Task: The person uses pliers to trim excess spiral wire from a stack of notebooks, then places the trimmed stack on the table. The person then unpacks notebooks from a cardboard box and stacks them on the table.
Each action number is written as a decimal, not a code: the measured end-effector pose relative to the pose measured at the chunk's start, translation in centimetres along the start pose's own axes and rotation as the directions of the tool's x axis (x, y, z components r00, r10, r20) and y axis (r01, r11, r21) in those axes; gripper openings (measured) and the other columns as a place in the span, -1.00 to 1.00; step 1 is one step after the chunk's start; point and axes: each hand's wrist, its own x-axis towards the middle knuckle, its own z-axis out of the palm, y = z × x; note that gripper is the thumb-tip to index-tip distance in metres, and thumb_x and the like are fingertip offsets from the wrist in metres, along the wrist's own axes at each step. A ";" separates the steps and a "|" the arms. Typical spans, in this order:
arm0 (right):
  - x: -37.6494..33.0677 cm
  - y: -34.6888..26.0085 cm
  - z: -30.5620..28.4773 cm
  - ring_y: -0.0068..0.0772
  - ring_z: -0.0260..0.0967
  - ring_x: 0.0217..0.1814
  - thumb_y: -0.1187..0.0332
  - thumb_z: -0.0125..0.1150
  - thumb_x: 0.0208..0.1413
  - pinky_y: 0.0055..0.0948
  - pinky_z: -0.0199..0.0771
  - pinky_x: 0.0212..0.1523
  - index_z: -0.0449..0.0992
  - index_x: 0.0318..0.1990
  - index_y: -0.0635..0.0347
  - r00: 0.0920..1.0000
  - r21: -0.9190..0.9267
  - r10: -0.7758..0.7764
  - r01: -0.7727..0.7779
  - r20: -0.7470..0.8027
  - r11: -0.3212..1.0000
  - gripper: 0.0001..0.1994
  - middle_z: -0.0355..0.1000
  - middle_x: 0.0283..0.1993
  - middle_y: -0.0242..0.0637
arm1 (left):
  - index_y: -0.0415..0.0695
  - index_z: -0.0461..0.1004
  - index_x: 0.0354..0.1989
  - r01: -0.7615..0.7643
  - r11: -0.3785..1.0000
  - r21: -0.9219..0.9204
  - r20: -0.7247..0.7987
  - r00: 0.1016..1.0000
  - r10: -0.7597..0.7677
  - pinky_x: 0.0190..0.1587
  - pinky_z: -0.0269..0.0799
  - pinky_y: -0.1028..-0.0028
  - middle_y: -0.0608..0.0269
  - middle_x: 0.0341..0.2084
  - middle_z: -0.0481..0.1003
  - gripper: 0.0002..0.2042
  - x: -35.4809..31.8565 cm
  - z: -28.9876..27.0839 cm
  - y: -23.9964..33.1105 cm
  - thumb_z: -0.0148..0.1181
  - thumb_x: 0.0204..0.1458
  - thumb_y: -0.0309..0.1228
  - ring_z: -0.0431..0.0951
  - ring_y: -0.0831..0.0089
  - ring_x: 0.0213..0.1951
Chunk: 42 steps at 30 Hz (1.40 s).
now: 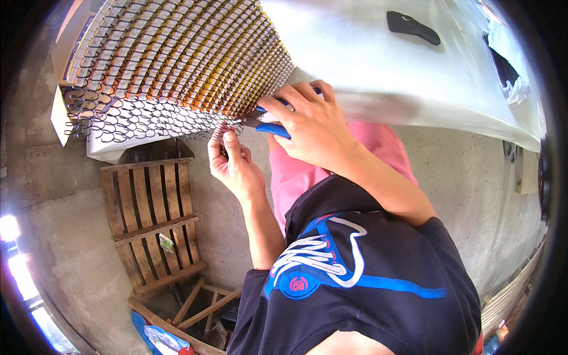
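A mattress spring unit (171, 59) of rows of metal coils lies in front of me, its near edge showing bare wire loops. My right hand (310, 121) is closed on blue-handled pliers (266, 121), whose jaws point at the edge coils. Just below that edge, my left hand (234, 163) pinches a thin helical wire (220, 131) between thumb and fingers. White fabric (402, 59) covers the unit's right part.
A wooden pallet (151, 219) leans below the spring unit on the concrete floor (65, 248). More wooden slats and a blue bag (157, 337) lie lower down. A dark patch (414, 26) rests on the white fabric. Stacked boards sit at the right edge.
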 end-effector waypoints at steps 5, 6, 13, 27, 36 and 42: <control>0.0 0.7 0.5 -0.26 0.42 -0.25 0.36 0.30 -0.24 -0.24 0.38 -0.19 0.49 -0.16 0.00 0.990 0.103 0.017 -0.032 0.143 0.994 -0.64 0.42 -0.30 -0.34 | -0.18 0.44 -0.21 0.011 1.000 -0.011 0.013 1.000 -0.011 -0.65 -0.05 0.75 0.37 -0.40 0.47 -0.81 -0.1 0.0 0.0 0.19 0.07 -0.37 0.13 0.81 -0.64; -0.1 0.9 0.7 -0.22 0.42 -0.29 0.37 0.31 -0.25 -0.26 0.41 -0.23 0.49 -0.14 0.00 0.986 0.122 0.016 -0.036 0.163 0.992 -0.61 0.43 -0.31 -0.32 | -0.18 0.44 -0.21 0.005 1.000 -0.019 0.016 1.000 -0.005 -0.65 -0.05 0.75 0.37 -0.40 0.47 -0.82 0.0 -0.2 -0.2 0.19 0.08 -0.37 0.13 0.81 -0.64; -0.4 0.4 0.0 -0.23 0.39 -0.21 0.38 0.33 -0.29 -0.25 0.34 -0.10 0.49 -0.11 -0.01 0.995 0.142 0.056 -0.066 0.078 0.988 -0.56 0.41 -0.27 -0.32 | -0.16 0.41 -0.15 -0.012 0.991 0.133 -0.085 0.996 0.023 -0.63 -0.03 0.75 0.43 -0.46 0.43 -0.81 -0.4 0.6 0.8 0.10 0.14 -0.35 0.11 0.82 -0.62; 0.2 0.1 0.6 -0.28 0.42 -0.34 0.36 0.27 -0.24 -0.26 0.42 -0.36 0.47 -0.18 0.01 0.997 0.095 -0.008 0.000 0.080 0.995 -0.65 0.38 -0.34 -0.37 | -0.18 0.40 -0.11 -0.046 0.983 0.180 -0.017 0.999 0.050 -0.65 -0.07 0.75 0.43 -0.39 0.44 -0.79 -0.5 0.5 1.5 0.10 0.14 -0.36 0.11 0.84 -0.63; 0.3 0.2 -1.4 -0.32 0.36 -0.12 0.36 0.34 -0.27 -0.18 0.27 -0.08 0.45 -0.10 -0.01 1.000 0.063 -0.014 0.013 0.027 0.998 -0.56 0.38 -0.21 -0.39 | -0.21 0.36 -0.20 0.400 0.719 -0.568 0.249 0.917 -0.313 -0.64 0.09 0.69 0.25 -0.42 0.36 -0.76 -0.2 -0.7 1.0 -0.01 0.17 -0.27 0.25 0.59 -0.47; 0.8 -0.2 -1.4 -0.36 0.30 -0.04 0.32 0.36 -0.29 -0.15 0.15 0.01 0.45 -0.08 0.00 1.000 0.046 0.009 -0.009 -0.003 0.999 -0.53 0.35 -0.18 -0.41 | -0.33 0.30 -0.09 0.423 0.546 -0.723 0.225 0.891 -0.394 -0.46 0.36 0.66 -0.06 -0.16 0.37 -0.70 0.2 0.0 2.6 -0.01 0.10 -0.35 0.39 0.30 -0.28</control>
